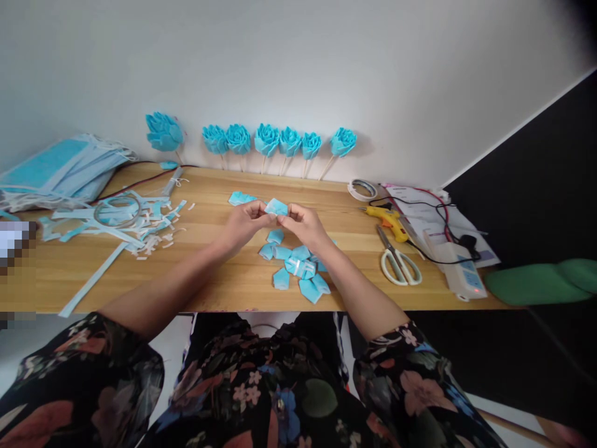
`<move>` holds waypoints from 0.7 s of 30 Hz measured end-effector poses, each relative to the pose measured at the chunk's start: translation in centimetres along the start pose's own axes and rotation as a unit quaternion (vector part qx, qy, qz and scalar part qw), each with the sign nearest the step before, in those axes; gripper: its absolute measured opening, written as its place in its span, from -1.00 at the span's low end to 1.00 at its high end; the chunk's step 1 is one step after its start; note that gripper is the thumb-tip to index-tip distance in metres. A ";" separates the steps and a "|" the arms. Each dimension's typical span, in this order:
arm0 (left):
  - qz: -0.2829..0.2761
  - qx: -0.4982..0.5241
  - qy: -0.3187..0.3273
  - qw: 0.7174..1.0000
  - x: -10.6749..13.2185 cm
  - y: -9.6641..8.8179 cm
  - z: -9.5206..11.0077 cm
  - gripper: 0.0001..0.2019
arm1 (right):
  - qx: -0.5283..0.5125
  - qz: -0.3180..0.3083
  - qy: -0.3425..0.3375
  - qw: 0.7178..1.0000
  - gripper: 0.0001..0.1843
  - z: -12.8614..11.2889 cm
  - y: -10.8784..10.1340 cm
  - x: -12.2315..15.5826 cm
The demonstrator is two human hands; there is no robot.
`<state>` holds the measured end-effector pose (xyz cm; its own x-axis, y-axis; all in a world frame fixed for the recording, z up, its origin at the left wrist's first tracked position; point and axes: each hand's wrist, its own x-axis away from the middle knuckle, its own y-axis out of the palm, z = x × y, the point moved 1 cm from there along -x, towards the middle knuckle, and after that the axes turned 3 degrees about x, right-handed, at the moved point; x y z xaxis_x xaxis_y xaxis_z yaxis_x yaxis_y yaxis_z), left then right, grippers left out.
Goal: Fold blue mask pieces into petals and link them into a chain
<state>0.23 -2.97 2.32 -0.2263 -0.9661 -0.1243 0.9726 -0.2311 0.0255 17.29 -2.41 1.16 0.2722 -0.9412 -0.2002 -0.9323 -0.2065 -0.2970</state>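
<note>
Both hands meet above the middle of the wooden table (224, 280). My left hand (245, 223) and my right hand (301, 224) pinch a small light-blue folded piece (276, 207) between their fingertips, one hand at each end. Just below the hands lies a cluster of several similar blue folded pieces (298, 267). One more blue piece (241, 198) lies behind the left hand.
Several blue fabric roses on sticks (268, 142) lean on the wall. A stack of blue face masks (60, 167) and cut strips (125, 221) lie left. A yellow glue gun (389, 219), white scissors (400, 261), a tape roll (362, 188) and a power strip (461, 270) sit right.
</note>
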 end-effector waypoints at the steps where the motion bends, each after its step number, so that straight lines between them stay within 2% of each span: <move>1: -0.001 -0.001 0.000 1.000 0.0 0.0 0.0 -0.77 | 0.004 0.004 0.002 1.000 -0.72 0.0 0.0 0.0; 11: 0.015 -0.027 0.001 1.000 0.1 -0.4 0.6 -0.77 | -0.024 -0.016 -0.001 1.000 -0.73 -0.3 -0.3 0.0; 15: 0.022 -0.024 0.005 0.999 -0.1 -0.5 0.4 -0.78 | -0.026 -0.001 -0.004 1.000 -0.74 0.0 -0.3 -0.1; 18: 0.076 -0.028 0.024 0.996 -0.2 -0.7 0.4 -0.81 | -0.006 0.034 -0.002 0.999 -0.73 0.2 -0.4 -0.2; 21: 0.121 -0.094 0.082 0.985 0.2 -0.7 0.7 -0.78 | 0.007 0.060 -0.005 0.998 -0.72 0.1 -0.4 -0.2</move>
<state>-0.51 -3.06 2.97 0.0095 -0.9551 -0.2963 0.9933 0.0431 -0.1073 17.67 -2.07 1.20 0.1618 -0.9560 -0.2447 -0.9549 -0.0890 -0.2834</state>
